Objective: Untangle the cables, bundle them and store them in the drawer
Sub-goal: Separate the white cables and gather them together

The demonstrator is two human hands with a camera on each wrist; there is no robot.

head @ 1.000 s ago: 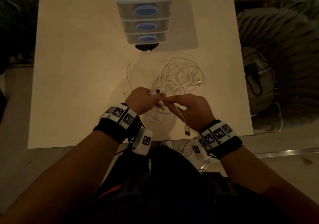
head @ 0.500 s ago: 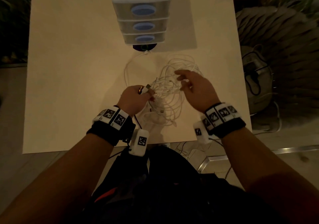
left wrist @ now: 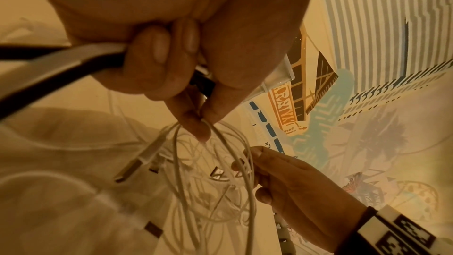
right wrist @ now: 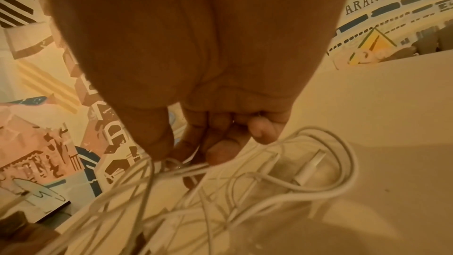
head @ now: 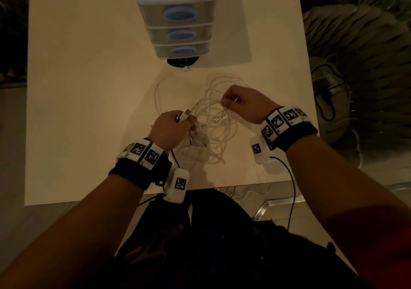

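Observation:
A tangle of thin white cables (head: 211, 130) lies on the pale table (head: 89, 88), between my two hands. My left hand (head: 171, 128) grips several strands, with a USB plug (head: 185, 113) sticking out above the fist; in the left wrist view its fingers (left wrist: 196, 123) pinch the cables (left wrist: 220, 181). My right hand (head: 244, 104) is curled over the tangle's right side and pinches strands; in the right wrist view the fingertips (right wrist: 220, 152) close on cables (right wrist: 269, 181). The drawer unit (head: 180, 28) with three blue-handled drawers, all closed, stands at the back.
A dark round object (head: 182, 62) sits under the drawer unit's front, with one cable running to it. The table's near edge (head: 222, 186) is just behind my wrists. A basket and clutter (head: 329, 101) lie on the floor to the right.
My right hand let go of a cable end near my left hand, moved away to the tangle's right side and closed on strands there. My left hand kept its grip.

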